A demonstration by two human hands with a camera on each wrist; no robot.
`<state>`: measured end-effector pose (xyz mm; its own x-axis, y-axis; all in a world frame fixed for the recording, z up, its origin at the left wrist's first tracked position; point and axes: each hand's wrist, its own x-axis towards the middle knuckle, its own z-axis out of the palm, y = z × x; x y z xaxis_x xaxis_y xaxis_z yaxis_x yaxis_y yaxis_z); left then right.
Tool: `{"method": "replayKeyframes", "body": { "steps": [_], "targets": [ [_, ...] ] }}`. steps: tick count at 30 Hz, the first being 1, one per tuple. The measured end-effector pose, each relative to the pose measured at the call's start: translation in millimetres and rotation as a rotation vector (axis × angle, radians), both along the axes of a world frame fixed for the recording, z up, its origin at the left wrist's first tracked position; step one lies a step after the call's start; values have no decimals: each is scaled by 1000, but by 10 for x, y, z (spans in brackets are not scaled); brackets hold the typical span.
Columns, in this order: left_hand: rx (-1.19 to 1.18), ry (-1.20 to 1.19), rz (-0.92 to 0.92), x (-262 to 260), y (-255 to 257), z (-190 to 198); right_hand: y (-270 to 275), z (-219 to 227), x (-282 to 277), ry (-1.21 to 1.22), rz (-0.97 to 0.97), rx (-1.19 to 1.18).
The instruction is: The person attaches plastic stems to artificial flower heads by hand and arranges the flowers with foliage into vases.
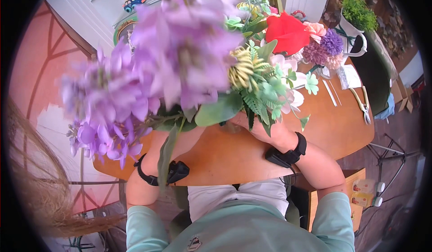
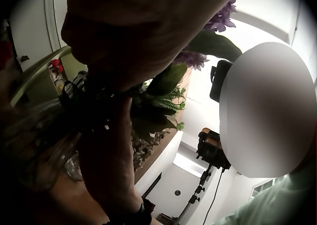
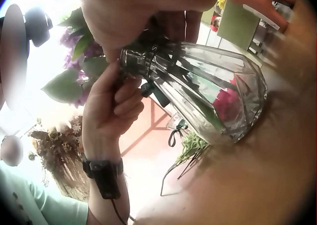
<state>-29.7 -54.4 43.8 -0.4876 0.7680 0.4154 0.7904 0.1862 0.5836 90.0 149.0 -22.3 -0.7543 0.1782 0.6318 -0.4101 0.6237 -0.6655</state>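
In the right wrist view a clear ribbed glass vase (image 3: 213, 81) has a dark green ribbon (image 3: 157, 93) at its neck. Purple flowers (image 1: 184, 49) with broad green leaves (image 1: 218, 110) rise over both hands in the head view. My left hand (image 3: 114, 103) has curled fingers beside the neck, its thumb at the mouth, gripping flower stems there. From the other side my right hand (image 3: 143, 14) grips the vase neck, with fingers behind the glass. Leaves and flowers hide most of both hands from above. A red flower (image 1: 287, 32) and pink blooms (image 1: 292, 96) sit at the right.
On the wooden table (image 1: 335, 132) lie pliers (image 1: 361, 105), white sticks (image 1: 330, 93) and a clear packet (image 1: 348, 76). A white pitcher (image 1: 353, 38) with a green plant stands at the far right. Bottles (image 1: 366, 193) are low on the right. Greenery (image 3: 193, 148) lies beside the vase.
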Motion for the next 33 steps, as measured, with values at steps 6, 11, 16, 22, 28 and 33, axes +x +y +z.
{"method": "replayKeyframes", "body": {
  "steps": [6,11,16,22,28,33],
  "targets": [
    [201,-432,67,222,-376,292,-15,47,92,-54,-99,1],
    [274,-561,363,318,-417,312,29,-188,13,8,-36,17],
    [64,-12,142,212,-461,174,-54,-11,19,66,-98,24],
    [118,-82,39,211,104,106,-59,-185,-114,163,2,-176],
    [179,-148,-72,109,94,28,7,-118,-48,-5,-15,-99],
    [223,-204,-170,21,193,-41,-21,47,-37,-63,61,-252]
  ]
}}
